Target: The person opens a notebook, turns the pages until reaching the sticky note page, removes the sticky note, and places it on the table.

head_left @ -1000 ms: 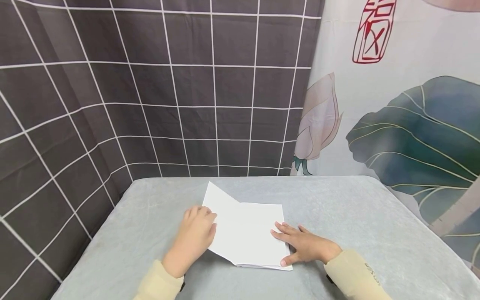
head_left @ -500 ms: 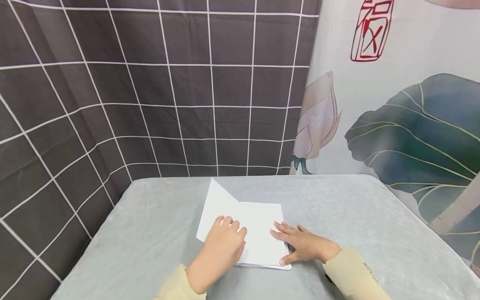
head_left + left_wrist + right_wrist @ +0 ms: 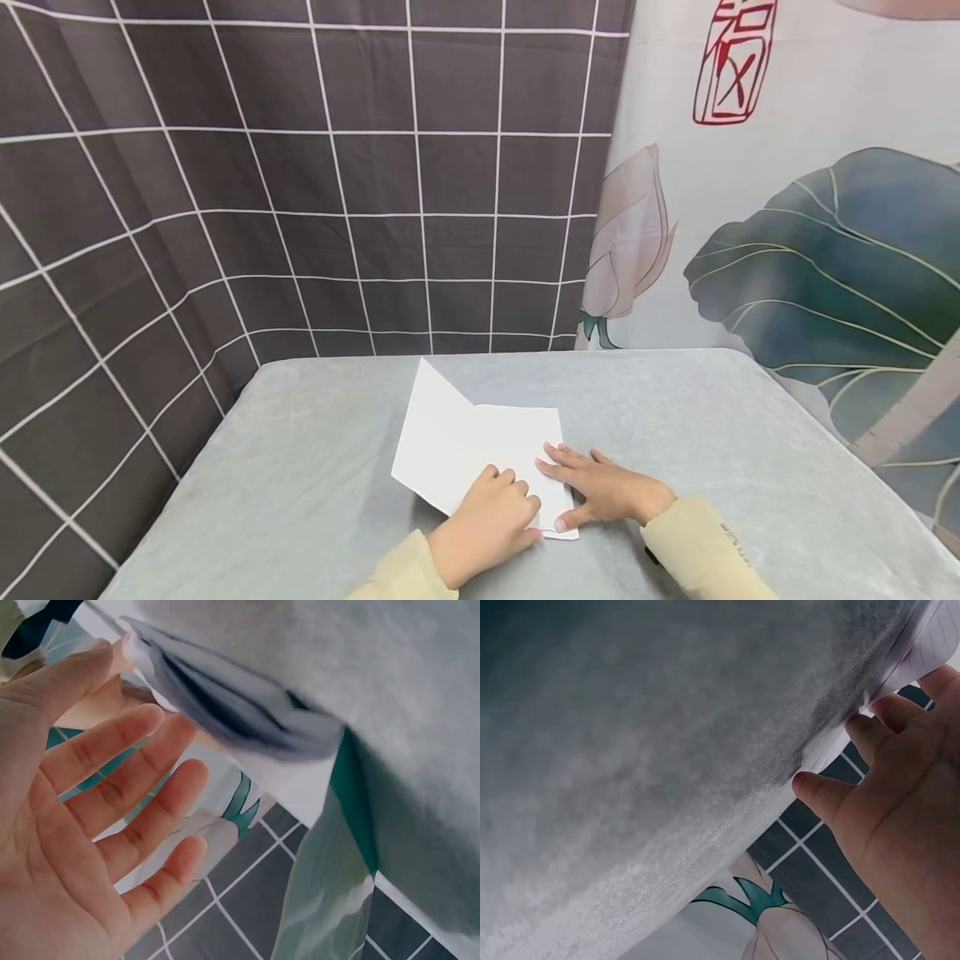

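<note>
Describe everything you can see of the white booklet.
The booklet looks like paper: blank-looking white inner faces, layered pages at the near edge, green on what seems its outer cover. It lies open on the grey table, left side tilted up, right side flatter. The right hand rests on its right edge, fingers spread; the left hand is over its near part, contact unclear.

1. The head view is bright and evenly lit, with the white paper [image 3: 442, 442] nearly washed out.
2. A soft shadow falls on the grey surface [image 3: 675, 408] beneath the paper's raised flap.
3. The left wrist view is dimmer, and the paper's near edges blur.
4. The right wrist view darkens at its upper left corner, where the surface is unfocused.
</note>
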`<state>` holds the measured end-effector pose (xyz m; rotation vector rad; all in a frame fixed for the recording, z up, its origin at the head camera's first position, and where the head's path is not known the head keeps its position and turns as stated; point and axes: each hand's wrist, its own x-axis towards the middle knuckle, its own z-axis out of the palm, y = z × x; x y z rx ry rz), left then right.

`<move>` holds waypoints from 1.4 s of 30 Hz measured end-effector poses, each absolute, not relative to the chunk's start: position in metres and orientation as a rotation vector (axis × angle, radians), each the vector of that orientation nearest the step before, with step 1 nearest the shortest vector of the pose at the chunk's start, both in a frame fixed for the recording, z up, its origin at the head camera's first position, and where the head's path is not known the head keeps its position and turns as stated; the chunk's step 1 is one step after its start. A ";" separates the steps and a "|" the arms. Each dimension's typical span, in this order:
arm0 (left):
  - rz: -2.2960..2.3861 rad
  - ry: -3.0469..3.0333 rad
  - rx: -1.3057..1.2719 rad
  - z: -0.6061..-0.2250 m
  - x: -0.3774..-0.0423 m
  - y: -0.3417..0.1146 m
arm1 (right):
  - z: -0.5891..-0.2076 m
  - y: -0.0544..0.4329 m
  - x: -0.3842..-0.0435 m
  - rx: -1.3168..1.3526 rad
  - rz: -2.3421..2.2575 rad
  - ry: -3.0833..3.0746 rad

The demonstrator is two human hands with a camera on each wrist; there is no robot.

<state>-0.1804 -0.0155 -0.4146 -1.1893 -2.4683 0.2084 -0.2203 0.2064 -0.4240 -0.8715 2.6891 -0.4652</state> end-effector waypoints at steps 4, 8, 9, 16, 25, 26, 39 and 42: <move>0.205 -2.499 -1.197 -0.418 -0.183 -0.011 | -0.424 0.206 -0.221 -0.880 -0.453 2.693; 0.197 -2.494 -1.204 -0.419 -0.184 -0.008 | -0.424 0.206 -0.221 -0.885 -0.444 2.702; 0.197 -2.491 -1.205 -0.419 -0.185 -0.008 | -0.424 0.205 -0.221 -0.883 -0.448 2.701; 0.204 -2.485 -1.196 -0.422 -0.184 -0.007 | -0.424 0.204 -0.219 -0.866 -0.462 2.688; 0.215 -2.475 -1.195 -0.423 -0.184 -0.007 | -0.424 0.205 -0.218 -0.869 -0.465 2.687; 0.218 -2.472 -1.200 -0.423 -0.185 -0.007 | -0.424 0.206 -0.219 -0.871 -0.465 2.687; 0.318 -2.382 -1.230 -0.425 -0.186 -0.006 | -0.423 0.206 -0.218 -0.875 -0.442 2.696; 0.320 -2.330 -1.227 -0.425 -0.186 -0.006 | -0.423 0.205 -0.218 -0.865 -0.433 2.711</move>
